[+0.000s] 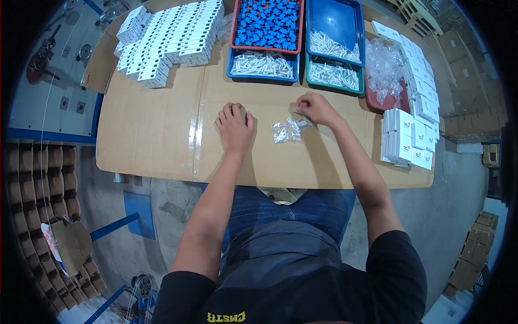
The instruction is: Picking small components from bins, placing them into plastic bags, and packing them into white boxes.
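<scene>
Right hand (pixel 317 109) is beside clear bags (pixel 293 130) (left hand (pixel 234 126) on cardboard (pixel 156 121)).

Bags (pixel 293 130) glossy plastic; tabletop (pixel 154 127) matt cardboard; trays (pixel 334 22) seemingly plastic.

The desk (pixel 151 124) was lit evenly and fairly brightly, seemingly from overhead. Soft shadows were cast across it, inward from the left forearm (pixel 216 197) and the right forearm (pixel 367 167). Glare was caught by a strip of clear tape (pixel 192 135), and tiny glints were scattered over the small plastic bags (pixel 293 130). The white boxes (pixel 194 27) were rendered very pale. The left hand (pixel 234 127) and the right hand (pixel 319 109) were shown reasonably sharp. The floor (pixel 178 202) was more dimly lit, and detail was nearly lost in the dark shirt (pixel 302 294). Toward the rim, the shelving (pixel 40 186) was bent by the fisheye lens, and the corners were swallowed in black.
</scene>
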`<state>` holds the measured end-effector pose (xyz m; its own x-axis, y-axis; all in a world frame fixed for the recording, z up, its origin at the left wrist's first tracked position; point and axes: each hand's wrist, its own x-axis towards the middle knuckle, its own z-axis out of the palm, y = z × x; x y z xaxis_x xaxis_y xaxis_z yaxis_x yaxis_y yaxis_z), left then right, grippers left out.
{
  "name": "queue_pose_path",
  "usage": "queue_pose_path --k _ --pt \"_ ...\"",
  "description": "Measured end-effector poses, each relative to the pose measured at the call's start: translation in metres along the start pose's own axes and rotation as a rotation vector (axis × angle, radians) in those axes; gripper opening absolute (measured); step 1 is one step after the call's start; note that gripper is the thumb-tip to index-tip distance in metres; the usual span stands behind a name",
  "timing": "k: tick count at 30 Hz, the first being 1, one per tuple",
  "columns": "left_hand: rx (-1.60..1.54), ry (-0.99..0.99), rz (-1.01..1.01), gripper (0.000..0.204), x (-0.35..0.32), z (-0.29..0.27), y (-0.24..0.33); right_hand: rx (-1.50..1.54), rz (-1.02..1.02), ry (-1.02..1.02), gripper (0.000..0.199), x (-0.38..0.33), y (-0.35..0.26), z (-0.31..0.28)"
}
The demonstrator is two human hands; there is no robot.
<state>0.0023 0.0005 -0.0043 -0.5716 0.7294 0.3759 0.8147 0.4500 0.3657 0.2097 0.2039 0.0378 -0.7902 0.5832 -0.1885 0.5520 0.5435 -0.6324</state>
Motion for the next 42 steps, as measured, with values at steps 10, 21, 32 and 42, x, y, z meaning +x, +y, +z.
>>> queue_pose_path --k 10,21,32,42 --pt "-0.007 -0.025 0.000 0.033 -0.001 0.003 -0.003 1.115 0.267 0.329 0.029 -0.053 0.027 -0.030" --pt "-0.008 0.004 0.019 0.033 -0.001 0.001 0.001 1.355 0.075 0.545 0.027 -0.080 0.060 -0.036" --pt "-0.011 -0.038 -0.010 0.032 0.000 -0.001 0.001 1.424 0.151 0.428 0.011 -0.036 0.034 -0.029" --pt "-0.015 -0.004 -0.017 0.031 0.000 -0.003 0.001 1.215 0.117 0.055 0.031 0.072 -0.019 -0.069"
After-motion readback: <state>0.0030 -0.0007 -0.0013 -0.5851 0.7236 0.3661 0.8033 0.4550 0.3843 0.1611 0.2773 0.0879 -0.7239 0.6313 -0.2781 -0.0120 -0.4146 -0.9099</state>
